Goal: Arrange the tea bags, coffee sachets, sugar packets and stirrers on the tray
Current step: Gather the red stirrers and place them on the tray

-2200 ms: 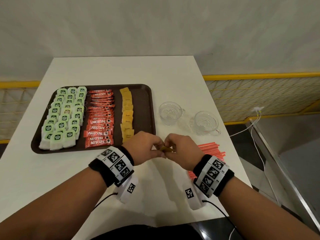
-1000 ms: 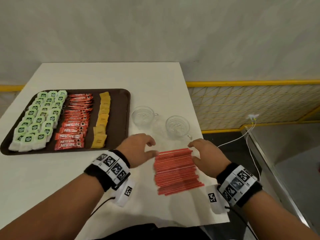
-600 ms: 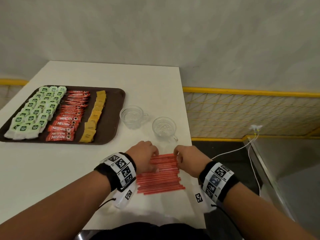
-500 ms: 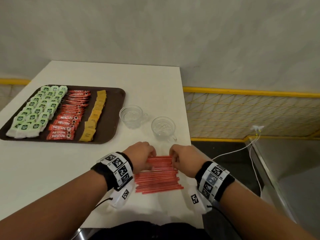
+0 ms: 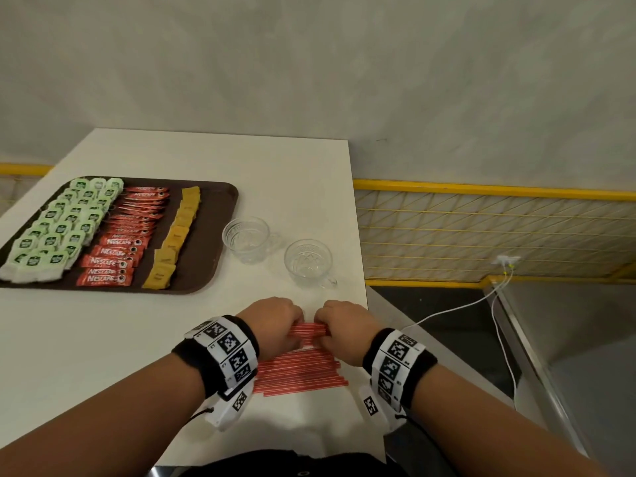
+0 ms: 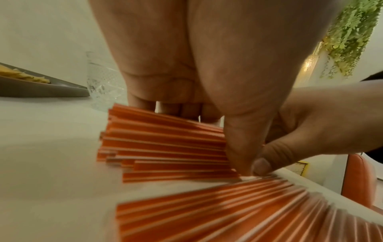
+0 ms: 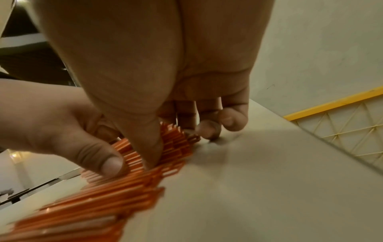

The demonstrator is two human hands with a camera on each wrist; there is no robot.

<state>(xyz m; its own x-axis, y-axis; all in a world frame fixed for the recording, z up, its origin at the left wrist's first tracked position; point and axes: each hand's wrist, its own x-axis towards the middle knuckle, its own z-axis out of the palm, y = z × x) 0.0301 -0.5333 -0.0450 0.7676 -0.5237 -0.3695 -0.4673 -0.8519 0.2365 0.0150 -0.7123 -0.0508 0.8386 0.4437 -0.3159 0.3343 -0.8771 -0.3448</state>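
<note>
Lying flat on the white table [image 5: 144, 339], the red stirrers [image 5: 303, 370] run with their long axes left to right, parallel to the table's near edge, side by side in a loose sheet. Their right ends are ragged, some sticking out farther than others, and reach close to the table's right edge. Both hands have their fingers curled down onto the far part of the sheet: the left hand [image 5: 272, 321] grips a bunch toward its left end, and the right hand [image 5: 344, 330] grips the same bunch toward its right end, thumbs on the near side and fingers on the far side. The two hands sit just beside each other, with a short stretch of stirrers showing between them. The near part of the sheet lies loose on the table in front of the wrists.

Well to the left stands the brown tray [image 5: 220, 215], its long side running left to right. On it lie three columns running front to back: green tea bags [image 5: 58, 232] at the left, red coffee sachets [image 5: 120, 249] in the middle, yellow sugar packets [image 5: 172, 242] to their right. A bare strip of tray floor remains along its right side. Two glass cups [image 5: 247, 239] stand between the tray and the hands, and bare table lies left of the stirrers, below the tray.
</note>
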